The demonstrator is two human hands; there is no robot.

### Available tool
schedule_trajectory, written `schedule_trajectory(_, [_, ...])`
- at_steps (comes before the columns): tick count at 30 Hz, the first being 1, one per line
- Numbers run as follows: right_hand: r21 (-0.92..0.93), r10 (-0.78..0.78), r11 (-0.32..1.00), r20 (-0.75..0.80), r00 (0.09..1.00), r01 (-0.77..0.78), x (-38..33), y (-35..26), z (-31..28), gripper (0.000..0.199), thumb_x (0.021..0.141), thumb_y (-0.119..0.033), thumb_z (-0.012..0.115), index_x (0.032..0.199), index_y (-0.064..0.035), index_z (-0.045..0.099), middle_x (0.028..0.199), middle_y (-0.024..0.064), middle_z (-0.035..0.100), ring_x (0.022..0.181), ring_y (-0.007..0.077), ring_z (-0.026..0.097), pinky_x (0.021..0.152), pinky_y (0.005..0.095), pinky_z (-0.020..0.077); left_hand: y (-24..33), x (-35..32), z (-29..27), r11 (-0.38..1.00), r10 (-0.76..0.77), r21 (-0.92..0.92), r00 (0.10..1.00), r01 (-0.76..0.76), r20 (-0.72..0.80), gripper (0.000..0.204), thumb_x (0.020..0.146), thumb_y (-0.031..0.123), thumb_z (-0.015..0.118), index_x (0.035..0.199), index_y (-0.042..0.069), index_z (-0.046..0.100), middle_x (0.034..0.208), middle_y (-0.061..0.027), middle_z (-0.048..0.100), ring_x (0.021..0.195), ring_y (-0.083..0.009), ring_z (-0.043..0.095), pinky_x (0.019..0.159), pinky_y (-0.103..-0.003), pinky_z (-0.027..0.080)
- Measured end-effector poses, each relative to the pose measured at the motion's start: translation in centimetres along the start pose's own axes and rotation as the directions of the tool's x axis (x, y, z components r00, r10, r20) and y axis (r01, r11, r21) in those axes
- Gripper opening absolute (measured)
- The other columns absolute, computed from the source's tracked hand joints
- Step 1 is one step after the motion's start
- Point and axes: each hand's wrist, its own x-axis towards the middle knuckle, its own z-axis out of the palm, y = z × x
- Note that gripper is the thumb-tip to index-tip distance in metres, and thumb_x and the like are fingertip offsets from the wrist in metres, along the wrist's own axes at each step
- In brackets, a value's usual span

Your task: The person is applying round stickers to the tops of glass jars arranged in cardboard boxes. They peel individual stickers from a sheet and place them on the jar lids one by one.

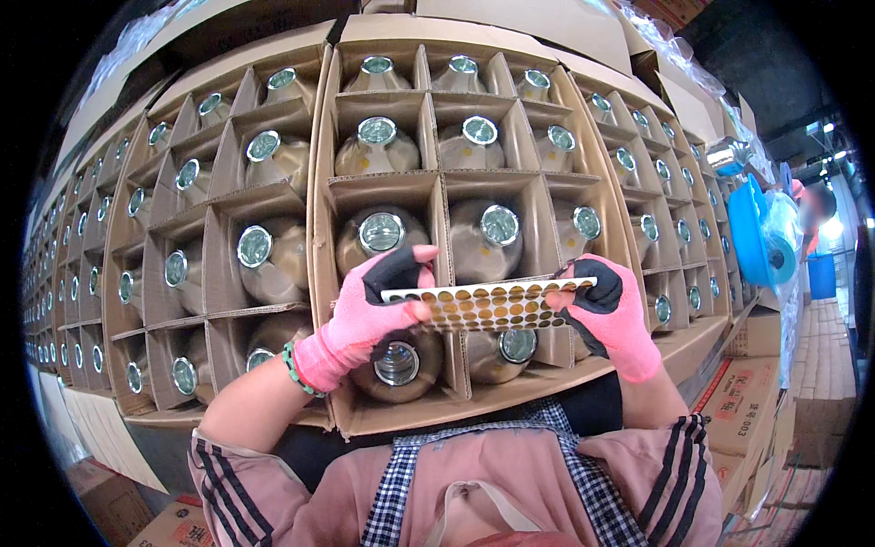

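A white sheet of round gold stickers (497,308) is stretched between my two hands, over the near part of an open carton (324,173). Its left end is pinched in my left hand (355,314), in a pink and black glove with bare fingertips. My right hand (620,314), gloved the same way, grips the opposite end. Below the sheet, silvery glass flask liners (488,251) stand upright with their round mouths up, one to each cardboard compartment. Small yellow dots show on several of them. The sheet partly hides the liners beneath it.
Similar cartons of liners (187,269) adjoin on the left and right. Closed printed cartons (738,406) are stacked at the lower right. Beyond are a blue basin (752,232), clear plastic wrap and another person (814,208) at the far right.
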Motion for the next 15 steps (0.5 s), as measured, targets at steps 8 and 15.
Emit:
schedule_trajectory(8, [0.097,0.152,0.984,0.002,0.988,-0.152,-0.3,-1.1,0.7,0.014,0.068,-0.003,0.066,0.079,0.0021,0.057,0.072,0.0013,0.055,0.070,0.0052,0.049,0.061,0.0196,0.0409,0.3,-0.2,-0.1,0.941,0.029,0.336,1.000,-0.030,0.008,0.020,0.074,0.017,0.061,0.084,-0.001,0.062,0.071,-0.0015,0.053,0.069,-0.0087,0.049,0.063,-0.022,0.040])
schedule_trajectory(15, [-0.078,0.069,0.995,0.057,0.996,-0.064,0.2,-1.7,0.5,0.015,0.066,-0.001,0.065,0.078,0.0031,0.058,0.070,0.0035,0.055,0.067,0.0051,0.049,0.060,0.0199,0.0408,-0.4,-0.4,-0.1,0.947,0.093,0.314,0.995,-0.075,-0.044,0.019,0.075,0.016,0.060,0.082,-0.001,0.062,0.072,-0.0021,0.053,0.068,-0.0090,0.049,0.062,-0.022,0.040])
